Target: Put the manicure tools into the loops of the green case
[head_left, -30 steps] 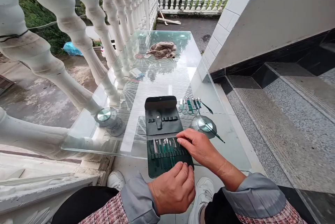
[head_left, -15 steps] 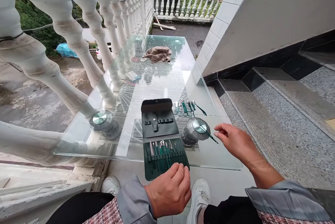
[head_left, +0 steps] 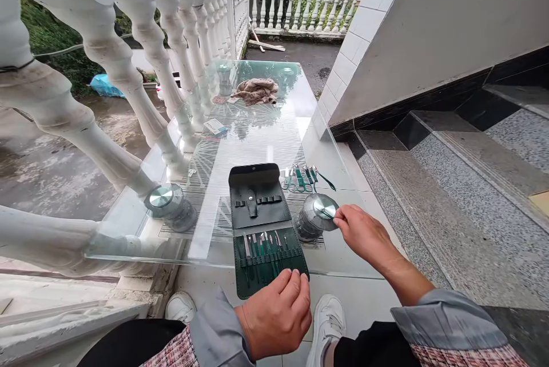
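Observation:
An unfolded dark green manicure case (head_left: 261,221) lies over the near edge of the glass table (head_left: 249,152). Several slim metal tools (head_left: 266,244) sit in the loops of its lower half, while the loops of the upper half hold none. My left hand (head_left: 278,312) is closed at the case's lower right corner, its fingertips pinching the edge. To the right, my right hand (head_left: 362,232) pinches a slim green tool (head_left: 328,214) above the round metal disc of a table leg. Most of that tool is hidden by the fingers, so its kind is unclear.
Nail clippers and scissors (head_left: 304,178) lie in a row right of the case. Farther back are a crumpled brown cloth (head_left: 256,91) and a small white-and-blue packet (head_left: 215,126). A white balustrade (head_left: 150,52) lines the left; stone steps (head_left: 454,184) rise on the right.
My right hand has moved left and closed on the slim green tool, which lay on the table before. My left hand stays at the case. The view has shifted slightly.

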Available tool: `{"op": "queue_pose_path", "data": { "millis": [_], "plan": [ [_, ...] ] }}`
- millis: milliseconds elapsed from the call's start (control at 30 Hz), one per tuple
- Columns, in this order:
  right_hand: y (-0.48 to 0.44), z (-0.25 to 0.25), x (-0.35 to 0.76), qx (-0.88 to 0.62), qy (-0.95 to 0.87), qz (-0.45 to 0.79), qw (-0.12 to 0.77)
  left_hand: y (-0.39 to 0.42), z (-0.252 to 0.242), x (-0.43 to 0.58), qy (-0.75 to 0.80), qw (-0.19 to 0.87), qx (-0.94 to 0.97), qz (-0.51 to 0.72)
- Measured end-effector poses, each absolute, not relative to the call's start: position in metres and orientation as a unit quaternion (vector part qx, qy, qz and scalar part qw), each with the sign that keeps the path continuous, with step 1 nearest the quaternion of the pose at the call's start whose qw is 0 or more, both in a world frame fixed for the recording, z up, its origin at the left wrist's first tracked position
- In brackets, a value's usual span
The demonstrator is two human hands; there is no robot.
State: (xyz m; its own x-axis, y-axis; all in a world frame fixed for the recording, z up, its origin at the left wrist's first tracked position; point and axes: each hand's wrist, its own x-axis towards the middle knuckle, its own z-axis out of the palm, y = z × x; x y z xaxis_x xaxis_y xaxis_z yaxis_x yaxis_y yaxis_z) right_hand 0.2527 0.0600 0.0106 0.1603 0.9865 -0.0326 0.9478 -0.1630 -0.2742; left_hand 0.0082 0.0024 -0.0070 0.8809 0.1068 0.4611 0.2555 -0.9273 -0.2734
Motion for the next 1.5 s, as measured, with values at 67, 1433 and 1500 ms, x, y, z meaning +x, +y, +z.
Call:
{"op": "queue_pose_path", "data": {
  "millis": [67, 1433, 1500],
  "plan": [
    [0.059, 0.01, 0.253, -0.752, -0.643, 0.102, 0.102, 0.002, -0.006, 0.008, -0.097, 0.167, -0.955, -0.223],
    [0.061, 0.014, 0.171, -0.643, -0.462, 0.51, 0.336, 0.0, -0.002, 0.007, -0.099, 0.171, -0.957, -0.211],
    [0.061, 0.013, 0.17, -0.651, -0.477, 0.496, 0.32, 0.0, -0.003, 0.007, -0.1, 0.172, -0.957, -0.21]
  ]
}}
